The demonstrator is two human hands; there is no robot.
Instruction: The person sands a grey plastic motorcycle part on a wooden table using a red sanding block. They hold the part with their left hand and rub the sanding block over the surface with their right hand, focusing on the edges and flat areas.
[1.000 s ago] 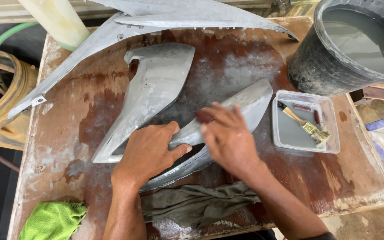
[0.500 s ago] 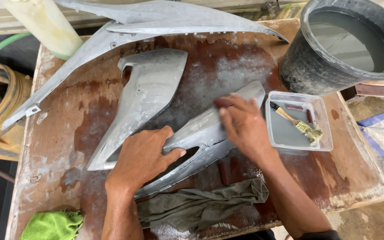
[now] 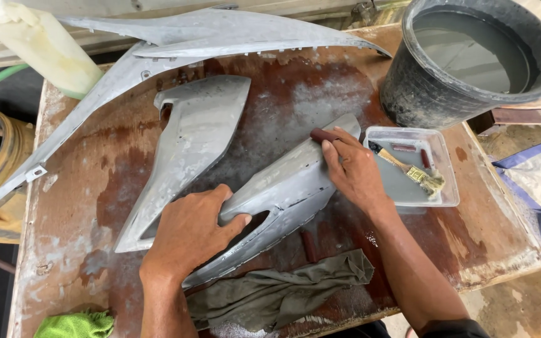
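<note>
With the left hand (image 3: pixel 189 231) spread flat pinning the grey fairing panel (image 3: pixel 283 188), the right hand (image 3: pixel 355 172), fingers closed on a dark red sanding block (image 3: pixel 322 135), should press evenly along the curve.

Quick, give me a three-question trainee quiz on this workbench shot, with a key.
1. True or false: the left hand rests flat on the near end of the grey panel.
2. What does the right hand press against that panel? A) a dark reddish sanding block B) a paintbrush C) a green cloth
3. Fill in: the paintbrush lies in the clear plastic ____, beside the black bucket.

Key: 1 true; 2 A; 3 tray.
</note>
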